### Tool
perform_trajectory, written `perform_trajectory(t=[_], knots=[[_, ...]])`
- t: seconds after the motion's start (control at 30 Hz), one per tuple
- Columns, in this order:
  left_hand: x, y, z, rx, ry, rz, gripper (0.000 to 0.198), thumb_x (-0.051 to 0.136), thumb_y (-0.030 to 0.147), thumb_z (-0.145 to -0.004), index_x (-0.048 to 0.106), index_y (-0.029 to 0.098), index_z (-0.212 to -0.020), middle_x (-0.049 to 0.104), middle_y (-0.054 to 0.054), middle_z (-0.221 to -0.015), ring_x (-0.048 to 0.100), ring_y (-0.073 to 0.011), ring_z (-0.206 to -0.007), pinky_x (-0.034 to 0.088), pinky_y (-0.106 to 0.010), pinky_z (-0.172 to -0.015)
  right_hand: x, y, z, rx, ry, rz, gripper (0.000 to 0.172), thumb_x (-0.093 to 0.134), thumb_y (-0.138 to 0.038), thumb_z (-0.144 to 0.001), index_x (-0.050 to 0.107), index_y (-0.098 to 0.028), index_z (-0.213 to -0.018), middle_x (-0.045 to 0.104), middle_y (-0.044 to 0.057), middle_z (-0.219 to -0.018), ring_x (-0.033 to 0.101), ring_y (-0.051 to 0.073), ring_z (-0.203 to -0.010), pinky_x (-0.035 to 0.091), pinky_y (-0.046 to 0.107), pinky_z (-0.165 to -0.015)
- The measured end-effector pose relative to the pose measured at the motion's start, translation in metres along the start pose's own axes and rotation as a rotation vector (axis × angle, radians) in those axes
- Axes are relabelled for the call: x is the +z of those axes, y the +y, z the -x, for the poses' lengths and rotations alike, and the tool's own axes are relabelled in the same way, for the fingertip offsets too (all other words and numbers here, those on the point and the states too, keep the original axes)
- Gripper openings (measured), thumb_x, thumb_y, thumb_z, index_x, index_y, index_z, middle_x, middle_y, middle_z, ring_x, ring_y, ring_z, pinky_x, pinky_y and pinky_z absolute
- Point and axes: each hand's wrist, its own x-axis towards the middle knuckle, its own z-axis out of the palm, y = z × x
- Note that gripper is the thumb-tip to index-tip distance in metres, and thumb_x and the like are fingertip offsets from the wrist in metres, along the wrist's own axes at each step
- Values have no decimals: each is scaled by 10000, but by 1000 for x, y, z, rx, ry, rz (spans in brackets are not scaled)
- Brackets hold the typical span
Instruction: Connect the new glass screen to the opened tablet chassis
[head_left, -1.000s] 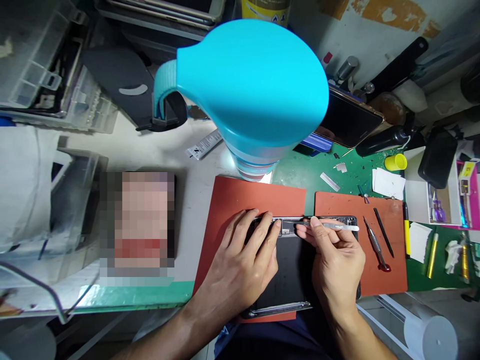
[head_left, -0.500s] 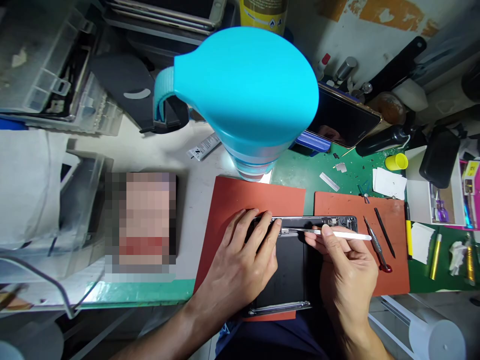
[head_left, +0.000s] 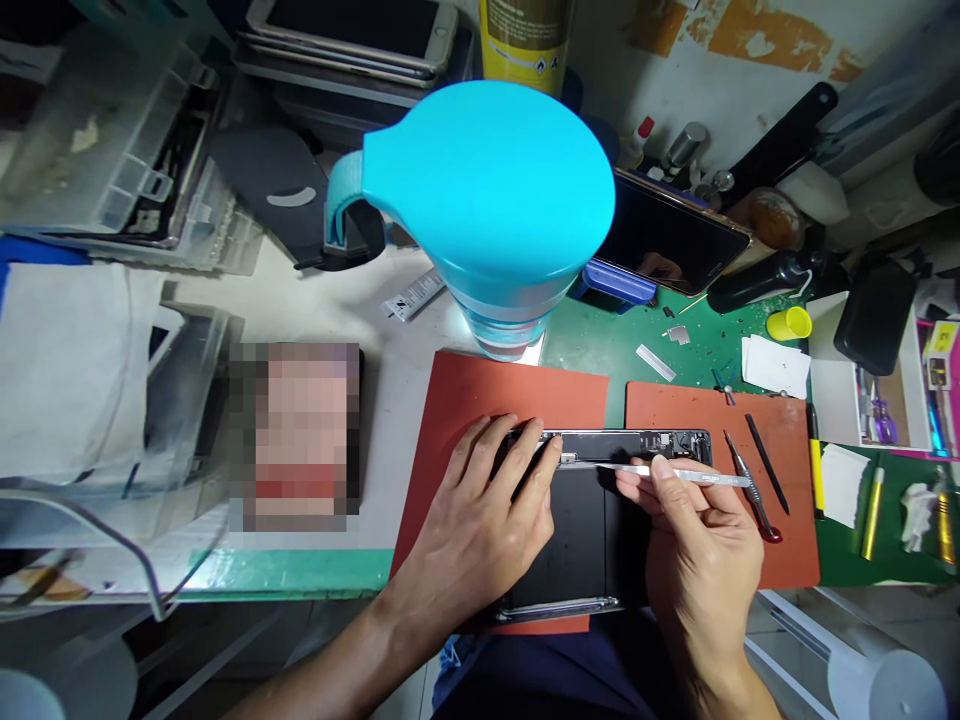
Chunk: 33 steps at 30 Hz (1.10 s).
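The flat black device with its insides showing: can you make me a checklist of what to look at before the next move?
1. Left hand is on the flat black device: ok, its fingers lie across the upper left part.
2. Right hand holds the slim silver metal tool: ok, pinched between thumb and fingers.
3. Tool's tip touches the exact spot: cannot tell, too small to see.
4. Turquoise-lidded bottle is apart from the device: ok, it stands beyond it.
5. Right hand is clear of the silver-handled tool with a red end: cannot tell, they overlap in this view.
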Motion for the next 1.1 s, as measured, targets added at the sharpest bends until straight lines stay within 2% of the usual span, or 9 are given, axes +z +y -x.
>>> perform_trajectory(t=[0.3, 0.73, 0.93, 1.1], knots=[[0, -3, 1, 1, 18, 19, 411, 634, 118, -935, 688, 70, -1340, 703, -169, -1390, 625, -375, -1283, 554, -592, -1116, -8, -1, 2, -2, 11, -9, 257, 931, -313, -831, 772, -159, -962, 821, 52, -855, 841, 222, -805, 727, 335, -800], [1, -3, 2, 2, 1, 15, 424, 662, 109, -922, 681, 73, -1345, 693, -170, -1399, 610, -390, -1300, 568, -588, -1091, -9, 1, 3, 9, -5, -3, 249, 924, -319, -839, 769, -163, -957, 816, 47, -844, 841, 218, -805, 718, 320, -817], [-16, -11, 13, -18, 75, 151, 515, 644, 34, -926, 597, 58, -1438, 658, -198, -1445, 588, -363, -1381, 554, -571, -1132, -12, 7, 8, 29, -65, 6, 249, 915, -328, -855, 771, -179, -991, 819, 42, -861, 838, 212, -819, 714, 329, -826], [-26, -12, 36, -61, 166, 225, 508, 693, -36, -885, 626, 64, -1378, 703, -198, -1345, 652, -317, -1285, 600, -503, -1053, -11, 15, 7, 46, -137, 38, 237, 907, -331, -866, 768, -193, -1000, 819, 31, -908, 827, 195, -846, 696, 327, -844]])
